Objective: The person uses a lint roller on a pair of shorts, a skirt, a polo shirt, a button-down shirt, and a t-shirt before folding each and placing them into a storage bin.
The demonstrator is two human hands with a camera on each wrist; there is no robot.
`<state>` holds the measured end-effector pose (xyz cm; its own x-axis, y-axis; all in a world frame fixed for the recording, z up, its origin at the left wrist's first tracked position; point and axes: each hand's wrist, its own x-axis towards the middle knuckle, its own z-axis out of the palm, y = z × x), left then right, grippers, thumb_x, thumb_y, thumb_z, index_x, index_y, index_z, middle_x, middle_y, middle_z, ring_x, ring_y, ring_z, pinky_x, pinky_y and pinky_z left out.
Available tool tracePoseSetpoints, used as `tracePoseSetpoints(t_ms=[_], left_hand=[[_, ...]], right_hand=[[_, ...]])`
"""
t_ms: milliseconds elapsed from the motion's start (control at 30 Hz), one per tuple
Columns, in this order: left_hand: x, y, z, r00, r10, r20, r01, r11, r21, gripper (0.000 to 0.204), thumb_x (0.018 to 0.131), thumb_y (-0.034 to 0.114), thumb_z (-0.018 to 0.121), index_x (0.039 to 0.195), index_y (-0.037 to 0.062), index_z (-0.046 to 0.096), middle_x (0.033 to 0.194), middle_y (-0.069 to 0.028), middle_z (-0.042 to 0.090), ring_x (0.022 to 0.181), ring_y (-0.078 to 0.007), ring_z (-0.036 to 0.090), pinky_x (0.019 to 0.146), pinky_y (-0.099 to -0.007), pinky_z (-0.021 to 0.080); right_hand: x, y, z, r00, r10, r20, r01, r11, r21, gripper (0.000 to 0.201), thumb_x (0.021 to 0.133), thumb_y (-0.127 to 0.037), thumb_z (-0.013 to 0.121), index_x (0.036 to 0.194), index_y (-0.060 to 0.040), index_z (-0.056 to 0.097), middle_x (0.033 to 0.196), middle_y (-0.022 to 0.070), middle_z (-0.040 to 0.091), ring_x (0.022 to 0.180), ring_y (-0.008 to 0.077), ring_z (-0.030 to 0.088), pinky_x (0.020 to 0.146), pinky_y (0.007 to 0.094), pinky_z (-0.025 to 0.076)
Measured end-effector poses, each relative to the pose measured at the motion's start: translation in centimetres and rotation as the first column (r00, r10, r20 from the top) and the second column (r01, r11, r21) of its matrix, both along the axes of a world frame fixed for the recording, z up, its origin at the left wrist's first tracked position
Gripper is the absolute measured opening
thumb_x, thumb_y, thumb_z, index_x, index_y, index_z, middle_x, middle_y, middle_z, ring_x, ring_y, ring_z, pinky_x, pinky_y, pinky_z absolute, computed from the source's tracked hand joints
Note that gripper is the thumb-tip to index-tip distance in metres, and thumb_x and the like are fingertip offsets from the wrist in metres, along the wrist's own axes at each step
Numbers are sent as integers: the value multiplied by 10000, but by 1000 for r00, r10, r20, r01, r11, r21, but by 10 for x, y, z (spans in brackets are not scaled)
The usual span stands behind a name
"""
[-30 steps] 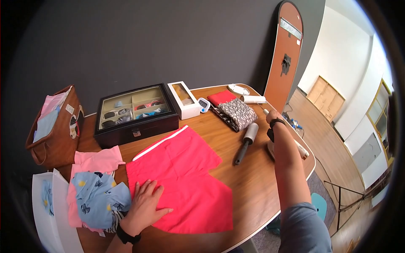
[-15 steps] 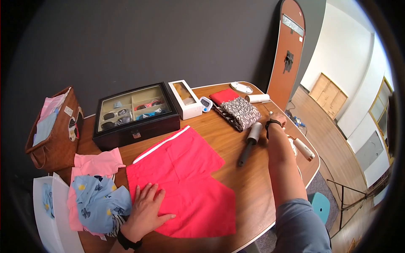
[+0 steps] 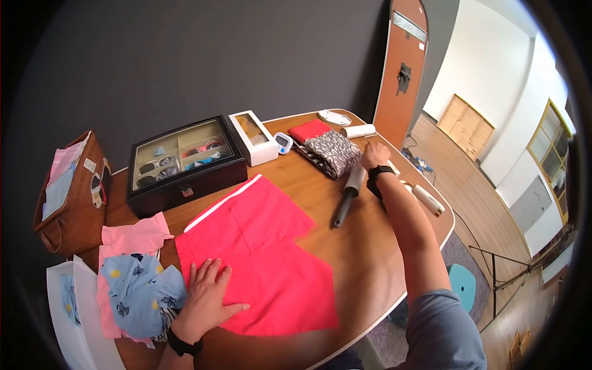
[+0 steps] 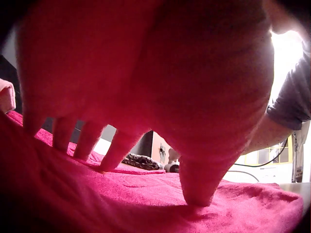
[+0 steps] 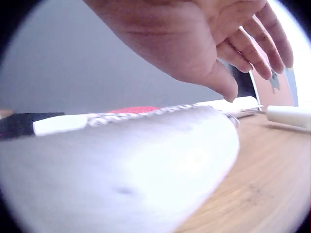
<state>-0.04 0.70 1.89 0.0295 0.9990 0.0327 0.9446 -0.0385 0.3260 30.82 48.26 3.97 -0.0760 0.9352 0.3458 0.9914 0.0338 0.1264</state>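
Observation:
A pair of bright red shorts (image 3: 259,259) with a white stripe lies flat on the wooden table (image 3: 364,271). My left hand (image 3: 209,296) rests on the waist end, fingers spread; the left wrist view shows its fingertips (image 4: 104,167) touching the cloth. At the right, my right hand (image 3: 375,157) reaches over the table with loosely bent fingers, holding nothing in the right wrist view. Just below it lies a grey lint roller (image 3: 354,182) with a black handle. A white roller (image 3: 357,131) with a thin metal rod and a white handle (image 5: 289,116) lies close by.
Behind stand a black glasses case (image 3: 185,163), a white window box (image 3: 253,139) and a timer (image 3: 283,142). Folded patterned cloth (image 3: 333,153) lies by the right hand, a white corded device (image 3: 427,200) right of it. Light blue clothing (image 3: 142,287) and a brown basket (image 3: 74,191) are left.
My right hand has shifted left, from beside the white handle toward the grey lint roller and the folded patterned cloth. The left hand stays on the shorts. The head view has turned slightly.

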Motion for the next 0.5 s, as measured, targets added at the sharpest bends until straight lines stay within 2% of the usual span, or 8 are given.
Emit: tracePoseSetpoints(t_ms=[133,200,233,300,367,400,467,500], left_hand=[[-2,-1,-2,1000,0,15,0,1000,10,921,718,554,775,1342,-66,500,1432,-294,408,1391,-432,322,1162,-575,190],[-2,-1,-4,1000,-2,24,1,1000,14,924,719,553,774,1347,-65,496,1433,-293,408,1391,-433,322,1161,-575,193],[-3,-2,-5,1000,-2,17,2,1000,11,925,720,553,773,1351,-63,492,1439,-293,404,1392,-431,321,1161,-573,194],[-4,-3,-6,1000,-1,18,1,1000,9,927,721,552,772,1356,-61,488,1444,-292,400,1394,-430,320,1161,-572,196],[-4,-3,-8,1000,-3,18,3,999,33,900,729,541,766,1356,-45,495,1428,-291,420,1383,-438,332,1167,-581,179],[-4,-3,-8,1000,-5,23,4,999,35,900,729,541,766,1356,-45,495,1428,-291,420,1383,-438,332,1167,-581,179],[-4,-3,-8,1000,-4,11,3,999,35,907,728,546,764,1360,-44,491,1432,-288,418,1387,-433,332,1167,-577,183],[-4,-3,-8,1000,-5,14,5,999,39,907,728,546,764,1360,-44,491,1432,-288,418,1387,-433,332,1167,-577,183]], right_hand=[[-3,-81,33,964,211,163,-236,960,148,169,793,-197,623,817,-70,731,833,167,711,818,343,702,677,447,543],[22,-110,40,943,184,277,-254,937,242,271,805,-355,687,787,-89,735,802,136,711,779,321,698,688,444,526],[27,-137,63,959,130,252,-160,982,103,358,809,-458,694,805,-103,744,817,122,716,797,304,696,706,445,516],[59,-163,80,968,15,250,-23,999,30,471,824,-552,665,845,-91,755,857,128,721,815,313,697,715,448,512],[99,-170,85,978,-18,210,18,1000,1,572,838,-611,627,842,-53,752,885,152,726,823,300,703,665,457,524],[125,-159,78,980,42,192,-21,994,-110,627,848,-622,606,823,-8,735,881,180,719,823,299,708,636,447,534],[132,-173,93,999,43,-26,-51,895,-442,637,856,-611,593,811,12,720,872,198,710,833,307,707,651,435,541],[137,-172,92,999,42,-23,-48,897,-439,637,856,-611,593,811,12,720,872,198,710,833,307,707,651,435,541]])
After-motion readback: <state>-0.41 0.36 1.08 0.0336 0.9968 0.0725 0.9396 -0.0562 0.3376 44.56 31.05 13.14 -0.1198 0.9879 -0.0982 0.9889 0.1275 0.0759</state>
